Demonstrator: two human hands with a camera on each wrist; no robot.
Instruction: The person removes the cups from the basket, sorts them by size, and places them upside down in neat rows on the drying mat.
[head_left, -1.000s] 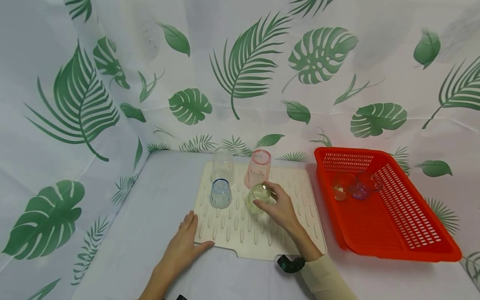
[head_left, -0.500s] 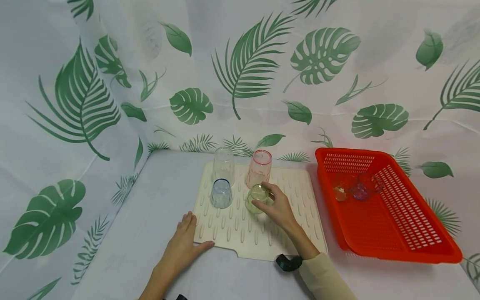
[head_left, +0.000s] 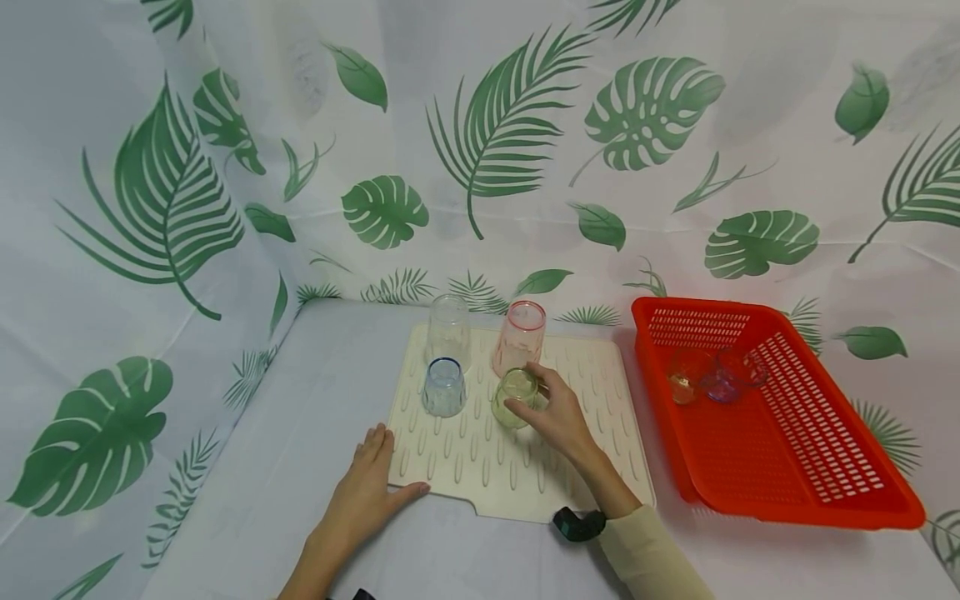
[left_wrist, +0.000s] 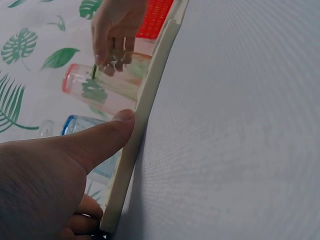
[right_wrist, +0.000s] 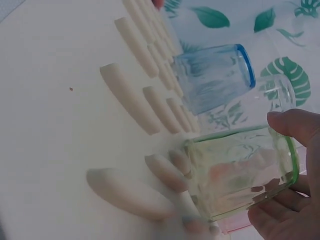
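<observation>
A pale green glass [head_left: 514, 400] stands on a cream ribbed drying mat [head_left: 480, 498], its green-ringed end up. My right hand [head_left: 558, 412] grips it near the top, thumb on one side and fingers on the other, as the right wrist view also shows. At the mat's near left corner rests my left hand [head_left: 367, 475], its thumb [left_wrist: 107, 137] on the front edge and its fingers along the left edge. A blue-ringed glass [head_left: 444, 389] stands left of the green one. Behind them are a tall clear glass [head_left: 448, 329] and a pink-ringed glass [head_left: 520, 337].
A red plastic basket [head_left: 772, 492] with perforated walls stands right of the mat. In its far left corner lie a purple glass item [head_left: 722, 386] and an amber-tinted one [head_left: 682, 387]. A white cloth [head_left: 285, 417] covers the table, and a leaf-patterned curtain hangs behind.
The green glass has shifted slightly left and upright under my right hand, which keeps hold of it. My left hand stays at the mat's corner.
</observation>
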